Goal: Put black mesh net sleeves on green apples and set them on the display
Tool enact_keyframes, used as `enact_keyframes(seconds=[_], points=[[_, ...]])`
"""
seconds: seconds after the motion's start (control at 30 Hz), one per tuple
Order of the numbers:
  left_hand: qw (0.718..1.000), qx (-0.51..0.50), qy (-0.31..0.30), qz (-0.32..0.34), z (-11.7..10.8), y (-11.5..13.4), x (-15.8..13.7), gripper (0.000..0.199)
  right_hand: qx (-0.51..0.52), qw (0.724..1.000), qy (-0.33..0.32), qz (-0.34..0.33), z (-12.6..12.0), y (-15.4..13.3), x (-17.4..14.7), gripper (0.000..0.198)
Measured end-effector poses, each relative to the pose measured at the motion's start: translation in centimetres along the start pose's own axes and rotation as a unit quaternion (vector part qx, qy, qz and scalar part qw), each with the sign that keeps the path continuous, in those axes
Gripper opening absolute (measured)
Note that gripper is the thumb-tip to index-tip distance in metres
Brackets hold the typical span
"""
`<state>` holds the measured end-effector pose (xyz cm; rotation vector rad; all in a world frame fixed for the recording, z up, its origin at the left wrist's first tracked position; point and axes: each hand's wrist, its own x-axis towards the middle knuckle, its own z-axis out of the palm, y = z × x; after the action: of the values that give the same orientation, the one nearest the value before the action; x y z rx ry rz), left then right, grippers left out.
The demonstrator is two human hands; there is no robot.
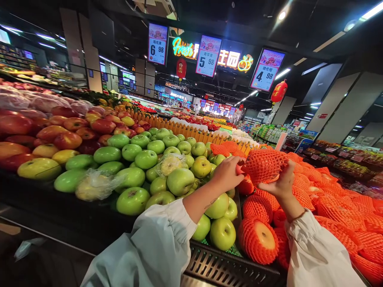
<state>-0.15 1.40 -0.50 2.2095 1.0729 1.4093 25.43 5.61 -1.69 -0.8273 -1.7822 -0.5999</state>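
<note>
An orange foam fruit net is held up between my two hands, above the right-hand part of the display. My left hand pinches its left end with closed fingers. My right hand is curved round its right side, thumb below and fingers at the far edge. The mesh covers whatever is inside, so I cannot make out the fruit. Just beneath lies a netted fruit with its pale orange top showing. Green apples fill the section under and beside my left forearm.
More netted fruit is heaped on the right. Red apples lie at the left, and two plastic-wrapped fruits sit among the green ones. A black slotted ledge edges the display in front. Behind runs a low yellow fence; price screens hang overhead.
</note>
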Motion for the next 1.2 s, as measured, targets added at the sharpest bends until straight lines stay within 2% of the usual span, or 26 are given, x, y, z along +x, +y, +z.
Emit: enact_keyframes(seconds=[0.13,0.2,0.3,0.4,0.5,0.6,0.73,0.9,1.07,1.2], points=[[1.0,-0.027,0.013,0.008,-0.1,-0.1,-0.2,0.095,0.053,0.998,-0.031,0.007,0.0,-1.7,0.8,0.104],[0.999,-0.023,0.005,0.033,-0.1,0.0,-0.3,0.107,0.124,0.99,-0.058,0.023,0.3,-2.6,1.3,0.091],[0.998,-0.006,-0.024,0.058,-0.2,0.0,-0.3,0.099,0.216,0.969,-0.097,0.073,1.3,-2.8,1.4,0.082],[0.998,0.003,-0.045,0.047,-0.2,0.1,-0.3,0.092,0.253,0.956,-0.102,0.109,2.2,-1.6,0.9,0.087],[0.998,0.004,-0.064,0.025,-0.1,0.1,-0.3,0.106,0.273,0.945,-0.105,0.147,2.7,-0.5,0.4,0.093],[0.996,-0.008,-0.085,0.003,-0.1,0.2,-0.4,0.121,0.314,0.923,-0.137,0.176,2.6,-0.4,0.3,0.099],[0.997,-0.022,-0.067,0.011,-0.2,0.5,-0.5,0.112,0.335,0.91,-0.157,0.185,2.6,-0.6,0.2,0.101],[0.999,-0.032,-0.03,0.006,-0.2,0.7,-0.6,0.101,0.366,0.899,-0.122,0.206,2.8,-1.2,0.0,0.096],[0.999,-0.032,-0.016,0.004,-0.3,0.9,-0.7,0.098,0.35,0.913,-0.104,0.182,2.3,-2.5,0.9,0.08],[1.0,-0.027,-0.005,0.0,-0.3,0.8,-0.6,0.098,0.339,0.922,-0.035,0.183,1.6,-3.4,1.8,0.06]])
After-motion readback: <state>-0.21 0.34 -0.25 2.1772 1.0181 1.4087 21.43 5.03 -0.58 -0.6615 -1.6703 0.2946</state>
